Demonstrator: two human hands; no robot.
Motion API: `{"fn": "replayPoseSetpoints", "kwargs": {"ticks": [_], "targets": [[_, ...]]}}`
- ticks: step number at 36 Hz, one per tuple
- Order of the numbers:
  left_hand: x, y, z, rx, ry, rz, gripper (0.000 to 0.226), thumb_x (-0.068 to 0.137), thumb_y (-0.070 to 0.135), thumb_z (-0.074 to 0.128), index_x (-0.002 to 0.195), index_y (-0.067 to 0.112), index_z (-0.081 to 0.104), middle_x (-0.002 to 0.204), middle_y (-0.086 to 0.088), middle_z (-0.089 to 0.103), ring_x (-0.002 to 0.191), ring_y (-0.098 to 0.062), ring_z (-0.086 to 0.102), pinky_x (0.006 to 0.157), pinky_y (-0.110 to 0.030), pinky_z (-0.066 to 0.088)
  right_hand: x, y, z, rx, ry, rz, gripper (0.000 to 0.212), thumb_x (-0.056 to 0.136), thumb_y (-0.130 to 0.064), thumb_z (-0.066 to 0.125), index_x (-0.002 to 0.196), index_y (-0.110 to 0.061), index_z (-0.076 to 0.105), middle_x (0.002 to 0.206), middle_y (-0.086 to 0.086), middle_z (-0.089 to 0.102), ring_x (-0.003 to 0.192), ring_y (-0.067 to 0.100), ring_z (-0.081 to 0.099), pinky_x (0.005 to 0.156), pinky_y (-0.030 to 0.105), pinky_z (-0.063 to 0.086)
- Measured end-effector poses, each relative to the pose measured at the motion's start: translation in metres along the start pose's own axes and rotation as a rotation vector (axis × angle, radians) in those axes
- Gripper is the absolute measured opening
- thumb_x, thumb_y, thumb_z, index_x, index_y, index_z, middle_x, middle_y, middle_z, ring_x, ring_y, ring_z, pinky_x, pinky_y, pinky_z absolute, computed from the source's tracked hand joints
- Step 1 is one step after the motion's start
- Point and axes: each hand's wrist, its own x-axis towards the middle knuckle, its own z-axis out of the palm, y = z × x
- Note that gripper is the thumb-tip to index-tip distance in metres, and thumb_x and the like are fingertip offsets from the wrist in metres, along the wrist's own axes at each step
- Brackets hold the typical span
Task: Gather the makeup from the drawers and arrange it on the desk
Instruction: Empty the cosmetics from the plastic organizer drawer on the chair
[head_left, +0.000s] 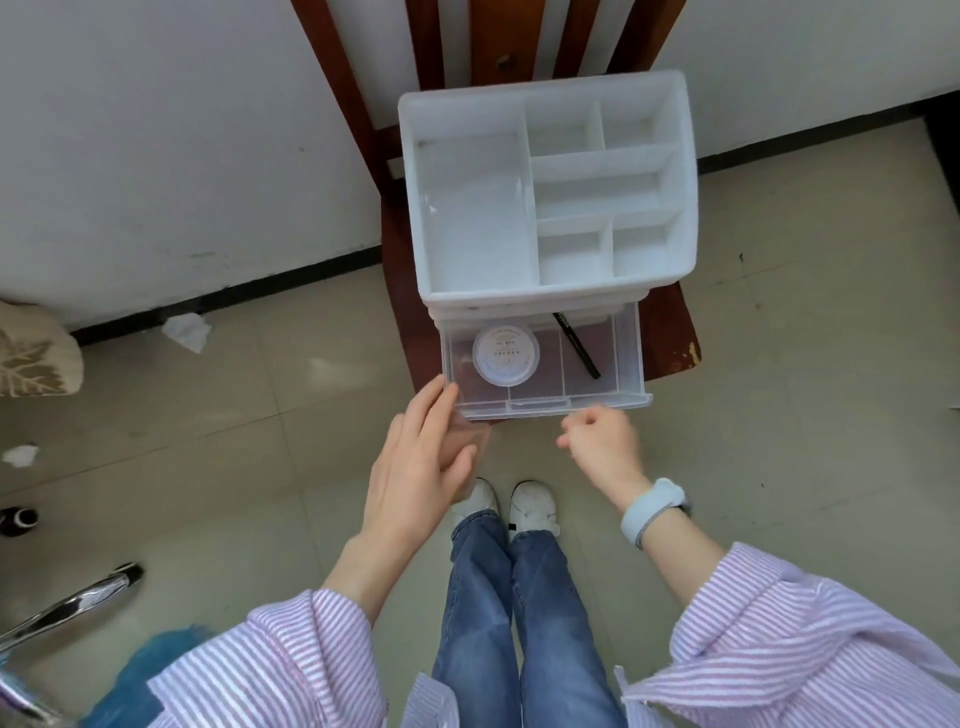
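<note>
Drawer (540, 364) pulled out; left hand (421, 467) flat at its corner, right hand (602, 447) curled.

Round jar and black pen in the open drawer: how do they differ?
The round jar is wide, flat and white-lidded with print; the black pen is thin, long and dark. The jar sits in the drawer's left compartment, fully in view; the pen lies diagonally in the right one, its far end hidden under the organizer. Both lie loose, untouched by either hand.
</note>
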Motion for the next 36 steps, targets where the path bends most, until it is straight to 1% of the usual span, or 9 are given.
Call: {"fn": "replayPoseSetpoints", "kwargs": {"ticks": [3,6,12,15,23,28,31,34,36], "targets": [[-0.003,-0.005,0.007,0.002,-0.068,-0.048,0.067,0.086,0.023,0.062,0.145,0.018,0.029,0.154,0.008,0.017,0.13,-0.016,0.037,0.092,-0.022,0.036,0.003,-0.009,-0.006,-0.276,0.303,-0.325,0.021,0.092,-0.014,0.042,0.1,-0.012,0.062,0.095,0.009,0.066,0.092,0.031,0.057,0.068,0.032,0.04],[-0.001,-0.006,0.011,0.013,-0.118,-0.085,0.072,0.088,0.026,0.059,0.148,0.019,0.019,0.156,0.009,0.006,0.132,-0.016,0.034,0.094,-0.027,0.04,0.021,-0.017,-0.007,-0.427,0.333,-0.496,0.026,0.093,-0.015,0.043,0.113,-0.007,0.057,0.111,0.011,0.06,0.106,0.027,0.05,0.077,0.034,0.039],[0.007,-0.012,0.016,0.046,-0.164,-0.133,0.069,0.089,0.027,0.056,0.147,0.022,0.019,0.156,0.013,0.001,0.132,-0.017,0.033,0.094,-0.029,0.039,0.057,-0.029,0.005,-0.666,0.231,-0.336,0.032,0.094,-0.024,0.047,0.116,-0.001,0.047,0.119,0.017,0.048,0.113,0.032,0.046,0.081,0.04,0.043],[0.01,-0.013,0.017,0.065,-0.174,-0.137,0.068,0.09,0.029,0.055,0.148,0.023,0.018,0.156,0.012,0.004,0.133,-0.016,0.031,0.095,-0.028,0.038,0.062,-0.03,0.011,-0.697,0.241,-0.331,0.031,0.094,-0.018,0.047,0.119,0.0,0.043,0.12,0.018,0.047,0.111,0.033,0.049,0.079,0.039,0.045],[0.014,-0.01,0.016,0.059,-0.217,-0.139,0.068,0.091,0.029,0.054,0.148,0.022,0.017,0.156,0.008,0.009,0.135,-0.017,0.028,0.099,-0.028,0.036,0.055,-0.026,-0.001,-0.536,0.251,-0.313,0.022,0.084,-0.002,0.045,0.104,0.005,0.046,0.106,0.026,0.054,0.098,0.041,0.054,0.073,0.041,0.043],[0.014,-0.012,0.017,0.078,-0.227,-0.137,0.066,0.09,0.029,0.054,0.147,0.022,0.021,0.153,0.007,0.019,0.13,-0.019,0.034,0.093,-0.03,0.04,0.045,-0.029,-0.013,-0.542,0.093,-0.4,0.01,0.085,-0.006,0.041,0.094,-0.003,0.045,0.104,0.022,0.052,0.094,0.041,0.055,0.07,0.038,0.041],[0.014,-0.015,0.017,0.095,-0.24,-0.138,0.063,0.089,0.029,0.053,0.145,0.021,0.025,0.146,0.004,0.027,0.124,-0.02,0.037,0.088,-0.032,0.043,0.042,-0.035,-0.005,-0.629,0.056,-0.466,0.03,0.089,-0.025,0.045,0.113,-0.007,0.045,0.114,0.018,0.052,0.1,0.04,0.056,0.074,0.037,0.041],[0.015,-0.016,0.019,0.152,-0.258,-0.123,0.059,0.089,0.028,0.053,0.142,0.018,0.031,0.143,0.0,0.028,0.123,-0.021,0.037,0.087,-0.033,0.043,0.038,-0.045,0.011,-0.712,0.071,-0.48,0.068,0.082,-0.055,0.052,0.135,-0.018,0.031,0.125,0.013,0.046,0.105,0.038,0.057,0.079,0.04,0.044],[0.015,-0.016,0.02,0.173,-0.255,-0.113,0.057,0.088,0.026,0.053,0.141,0.017,0.034,0.141,0.0,0.029,0.121,-0.022,0.038,0.086,-0.033,0.043,0.037,-0.051,0.023,-0.742,0.078,-0.465,0.088,0.075,-0.067,0.055,0.141,-0.021,0.019,0.127,0.012,0.043,0.104,0.037,0.058,0.078,0.039,0.044]]}}
